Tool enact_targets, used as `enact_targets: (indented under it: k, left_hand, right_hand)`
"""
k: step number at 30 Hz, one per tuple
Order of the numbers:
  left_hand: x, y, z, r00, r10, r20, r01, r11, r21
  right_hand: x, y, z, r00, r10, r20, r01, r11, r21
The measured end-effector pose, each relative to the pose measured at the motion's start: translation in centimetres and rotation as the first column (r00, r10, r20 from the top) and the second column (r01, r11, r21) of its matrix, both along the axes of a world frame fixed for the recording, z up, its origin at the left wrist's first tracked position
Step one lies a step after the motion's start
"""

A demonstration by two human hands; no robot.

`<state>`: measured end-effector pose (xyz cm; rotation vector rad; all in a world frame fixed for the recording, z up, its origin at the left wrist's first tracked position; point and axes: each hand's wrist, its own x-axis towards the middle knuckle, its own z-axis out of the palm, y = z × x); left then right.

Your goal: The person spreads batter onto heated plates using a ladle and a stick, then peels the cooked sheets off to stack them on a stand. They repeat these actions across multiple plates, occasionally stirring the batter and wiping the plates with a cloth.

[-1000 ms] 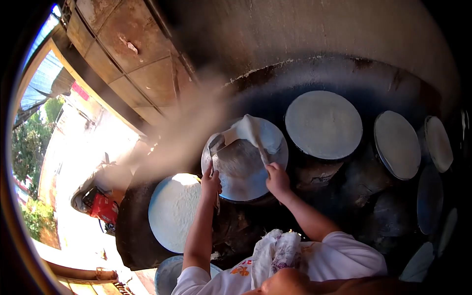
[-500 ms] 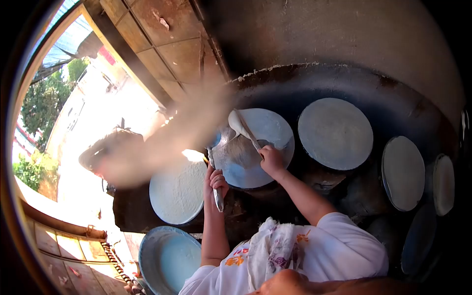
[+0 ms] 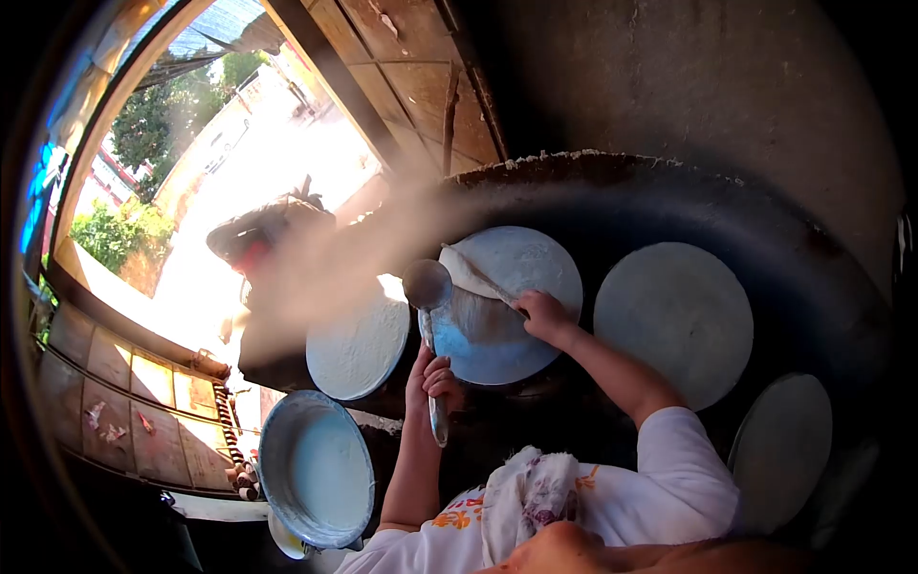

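My left hand [image 3: 433,380] is wrapped round the handle of a metal ladle [image 3: 427,285], whose bowl hangs over the left edge of the middle round pan [image 3: 516,359]. In my right hand [image 3: 547,316] is the handle of a flat spreader [image 3: 466,272], its pale, batter-coated end against the pan's upper left surface. A thin white layer covers part of that pan. To its left lies another round pan with white batter [image 3: 356,349]. A blue-rimmed basin of white liquid [image 3: 330,469] stands below it.
Right of the middle pan are a large round pale pan [image 3: 674,320] and a tilted one [image 3: 784,450]. A dark curved rim [image 3: 612,165] runs behind them. Steam drifts at the left, partly hiding a dark bundled shape [image 3: 268,228] by the bright opening.
The view has shifted, and the pans appear displaced. The ladle's bowl now faces the camera in full. The spreader has turned to a flatter angle, still at the middle pan's upper left.
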<state>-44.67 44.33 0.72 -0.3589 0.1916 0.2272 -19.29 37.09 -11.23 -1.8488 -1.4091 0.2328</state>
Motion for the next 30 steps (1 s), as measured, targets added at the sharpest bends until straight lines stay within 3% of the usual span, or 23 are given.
enact_targets:
  k: [2,4,7,8,10,12,16,19,22,24,26,27,30]
  left_hand:
    - [-0.4,-0.5,2.4,0.995,-0.022,0.093,0.006,0.987,0.162]
    - [-1.3,-1.1,4.8,0.997,0.06,0.058,-0.075,0.942,0.326]
    - [-0.4,0.8,1.7,0.985,0.151,-0.077,-0.107,0.905,0.412]
    - [0.1,1.6,0.0,0.951,0.201,-0.234,-0.09,0.907,0.412]
    - [-0.7,3.4,-5.4,0.959,0.193,-0.207,-0.154,0.969,0.19]
    - [-1.4,1.8,-3.8,0.963,0.166,-0.214,-0.144,0.983,0.116]
    - [-4.6,0.9,-0.7,0.945,0.217,-0.244,-0.148,0.951,0.272]
    - [-4.9,1.4,0.0,0.869,0.333,-0.366,-0.129,0.867,0.482]
    - [-2.3,2.4,-2.2,0.715,0.443,-0.54,-0.072,0.816,0.574]
    - [-2.0,2.6,-2.0,0.762,0.429,-0.484,-0.176,0.858,0.483]
    - [-3.7,1.4,-0.4,0.734,0.438,-0.518,-0.112,0.831,0.544]
    - [-5.2,1.2,-0.3,0.801,0.414,-0.432,-0.139,0.831,0.539]
    - [-5.0,1.2,0.8,0.66,0.479,-0.579,0.021,0.758,0.652]
  right_hand:
    - [1.2,-1.6,1.6,0.995,0.098,0.01,-0.098,0.995,0.018]
    - [4.1,-4.2,3.1,0.976,0.218,-0.016,-0.217,0.974,0.065]
    - [7.8,-3.9,2.0,0.985,-0.143,0.098,0.144,0.99,0.001]
    - [7.9,-2.4,1.6,0.986,-0.135,0.1,0.138,0.99,-0.026]
    - [6.7,1.7,-1.4,0.993,0.023,0.116,-0.022,1.0,-0.012]
    - [5.1,2.9,-1.6,0.991,0.115,0.064,-0.113,0.993,-0.033]
    - [4.4,-0.7,1.6,0.947,0.32,-0.028,-0.321,0.946,-0.05]
    - [8.7,-0.2,2.3,0.967,0.209,-0.148,-0.205,0.978,0.04]
    - [8.7,3.6,1.6,0.976,0.198,0.094,-0.195,0.98,-0.045]
    - [7.0,4.1,0.9,0.942,0.334,0.023,-0.333,0.942,-0.051]
    - [5.6,1.3,0.4,0.904,0.425,-0.04,-0.427,0.9,-0.092]
    - [5.9,-0.2,1.5,0.885,0.464,-0.031,-0.464,0.876,-0.134]
    - [8.6,0.4,2.8,0.868,0.487,-0.099,-0.496,0.861,-0.113]
